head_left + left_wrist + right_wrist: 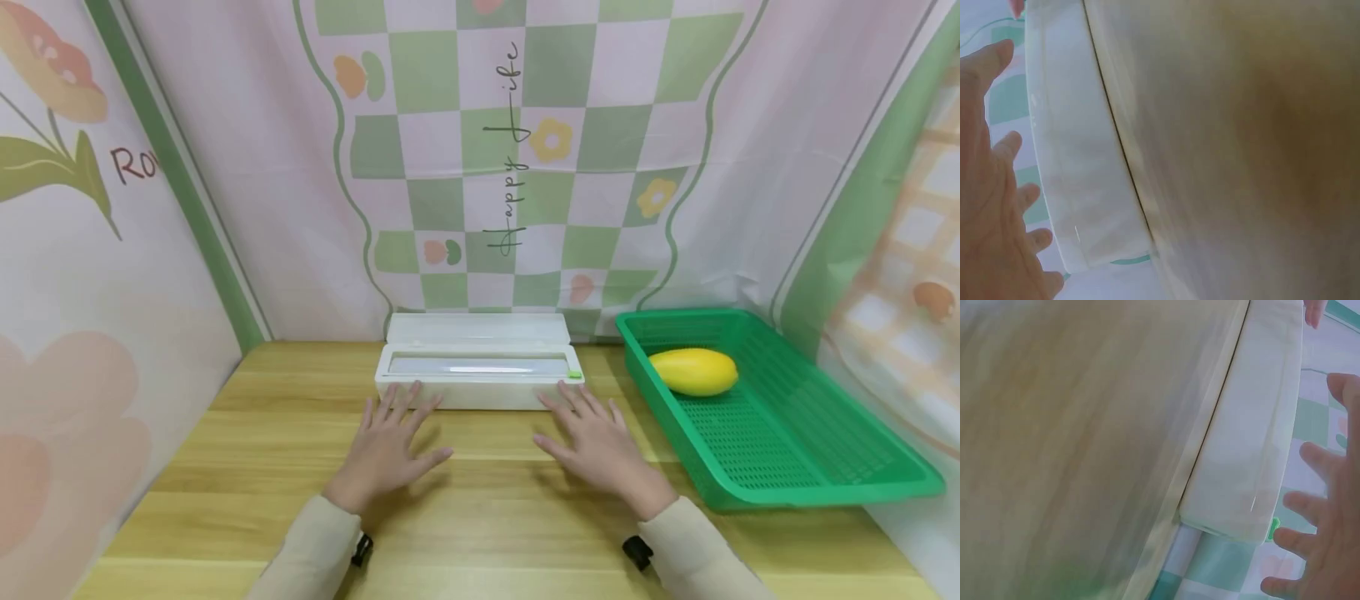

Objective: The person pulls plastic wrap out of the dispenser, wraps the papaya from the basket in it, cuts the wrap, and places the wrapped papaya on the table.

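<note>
A white plastic wrap dispenser (480, 393) stands at the back of the wooden table with its lid (480, 329) raised. A shiny clear strip shows in its long slot, and a small green slider (574, 374) sits at the right end. My left hand (386, 454) is spread palm down at the dispenser's left front, its fingertips overlapping the front wall in the head view. Mirroring it at the right front, my right hand (600, 446) also has its fingers spread. Both wrist views show the dispenser's plain front face beyond the fingers, with nothing held.
To the right, a green plastic basket (780, 492) with perforated sides holds a yellow oval fruit (696, 372). Behind the table hangs a checkered, flower-printed curtain (491, 167). More printed cloth (60, 292) borders the left side. The wooden table (480, 533) extends beneath both forearms.
</note>
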A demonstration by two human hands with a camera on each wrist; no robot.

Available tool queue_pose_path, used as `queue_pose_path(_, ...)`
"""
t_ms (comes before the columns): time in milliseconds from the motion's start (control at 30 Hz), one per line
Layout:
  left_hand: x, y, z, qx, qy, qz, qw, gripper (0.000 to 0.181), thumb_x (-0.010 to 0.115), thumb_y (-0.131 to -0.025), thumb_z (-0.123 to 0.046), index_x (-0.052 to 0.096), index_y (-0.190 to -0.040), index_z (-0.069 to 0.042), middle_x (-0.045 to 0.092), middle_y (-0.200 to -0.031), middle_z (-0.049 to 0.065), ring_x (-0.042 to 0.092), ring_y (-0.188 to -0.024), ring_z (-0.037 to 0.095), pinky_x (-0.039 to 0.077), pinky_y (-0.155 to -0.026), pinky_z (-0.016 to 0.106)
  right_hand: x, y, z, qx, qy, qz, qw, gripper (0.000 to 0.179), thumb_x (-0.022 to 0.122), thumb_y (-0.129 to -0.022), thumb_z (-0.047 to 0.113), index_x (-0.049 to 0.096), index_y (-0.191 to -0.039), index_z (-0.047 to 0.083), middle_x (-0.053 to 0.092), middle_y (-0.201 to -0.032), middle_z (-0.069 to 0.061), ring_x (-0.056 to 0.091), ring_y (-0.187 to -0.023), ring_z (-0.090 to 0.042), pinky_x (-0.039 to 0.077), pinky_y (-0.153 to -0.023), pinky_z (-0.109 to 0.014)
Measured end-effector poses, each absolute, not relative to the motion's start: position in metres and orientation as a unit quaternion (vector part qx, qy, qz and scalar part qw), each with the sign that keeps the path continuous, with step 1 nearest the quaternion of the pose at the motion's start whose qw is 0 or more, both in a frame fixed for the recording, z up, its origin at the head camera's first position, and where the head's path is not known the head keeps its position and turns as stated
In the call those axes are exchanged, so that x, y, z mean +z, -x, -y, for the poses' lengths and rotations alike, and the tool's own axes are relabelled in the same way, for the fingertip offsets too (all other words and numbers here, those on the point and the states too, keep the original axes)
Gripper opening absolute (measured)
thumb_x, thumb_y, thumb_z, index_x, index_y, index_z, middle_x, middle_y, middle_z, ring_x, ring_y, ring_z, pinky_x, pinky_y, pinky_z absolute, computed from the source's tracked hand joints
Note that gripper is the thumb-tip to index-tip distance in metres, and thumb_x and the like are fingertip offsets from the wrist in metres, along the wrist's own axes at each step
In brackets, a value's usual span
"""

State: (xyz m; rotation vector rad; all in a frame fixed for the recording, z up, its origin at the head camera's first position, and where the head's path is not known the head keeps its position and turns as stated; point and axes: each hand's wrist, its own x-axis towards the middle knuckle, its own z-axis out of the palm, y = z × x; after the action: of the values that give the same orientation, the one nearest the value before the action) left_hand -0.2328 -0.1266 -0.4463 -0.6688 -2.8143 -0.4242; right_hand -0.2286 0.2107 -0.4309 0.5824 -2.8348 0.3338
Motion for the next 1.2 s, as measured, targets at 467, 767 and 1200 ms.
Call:
queue_pose_path(467,-0.42,0.268,0.15,-0.169,0.273,0.928,0.189,0.072,0.073,-0.092,-0.038,0.044,-0.149,-0.004,0.041,-0.151,0.025,0.034,-0.139,0.049,0.024,-0.115,0.06,-0.421,0.26,-0.213,0.18,-0.208,0.941,0.197,0.06,0.066,-0.097,0.043,0.052,-0.142,0.006,0.044,-0.148,-0.022,0.041,-0.134,-0.043,0.03,-0.106,-0.067)
queue_pose_path(767,-0.407,0.293,0.167,-0.203,0.253,0.936,0.135,0.055,0.064,-0.099,-0.031,0.051,-0.144,-0.004,0.044,-0.149,0.022,0.039,-0.135,0.045,0.03,-0.112,0.061,-0.418,0.286,-0.22,0.24,-0.2,0.932,0.185,0.039,0.063,-0.101,0.029,0.061,-0.133,0.007,0.044,-0.149,-0.021,0.036,-0.135,-0.046,0.03,-0.101,-0.07)
queue_pose_path(1200,-0.413,0.31,0.18,-0.286,0.254,0.92,0.087,0.03,0.053,-0.106,-0.017,0.065,-0.131,-0.007,0.055,-0.136,0.019,0.043,-0.128,0.04,0.034,-0.108,0.06,-0.418,0.306,-0.229,0.248,-0.194,0.938,0.148,0.024,0.056,-0.104,0.018,0.068,-0.122,0.007,0.047,-0.146,-0.021,0.036,-0.134,-0.048,0.028,-0.102,-0.071)
